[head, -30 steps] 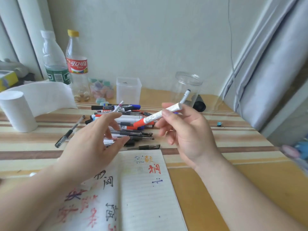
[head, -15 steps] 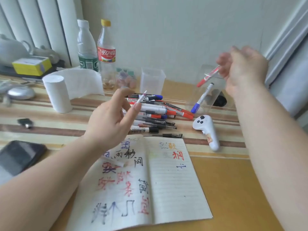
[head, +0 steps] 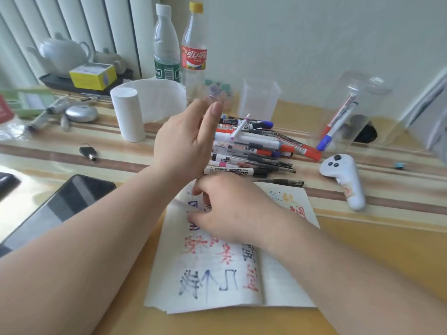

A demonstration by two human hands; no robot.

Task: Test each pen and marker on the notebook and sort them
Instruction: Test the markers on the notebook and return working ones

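An open notebook [head: 212, 284] with red, blue and black test marks lies in front of me. Behind it is a pile of pens and markers [head: 256, 153]. My left hand [head: 186, 141] is raised over the pile's left end, and a thin white pen with pink ends [head: 239, 126] sticks out from its fingers. My right hand [head: 232, 209] rests on the notebook's upper left page with curled fingers, and a blurred pale small thing [head: 179, 203] lies at its fingertips. A clear jar [head: 362, 90] at the back right holds a red marker [head: 337, 117] and a blue marker [head: 338, 130].
A clear square cup [head: 260, 97] stands behind the pile. A white controller [head: 343, 177] lies to the right of the notebook and a dark phone [head: 60, 209] to its left. A paper roll [head: 128, 114], two bottles [head: 194, 44] and a key fob [head: 88, 152] are at the back left.
My right hand has let go of the red marker, which now stands in the jar, and has come down onto the notebook. My left hand stays raised with the white pen.
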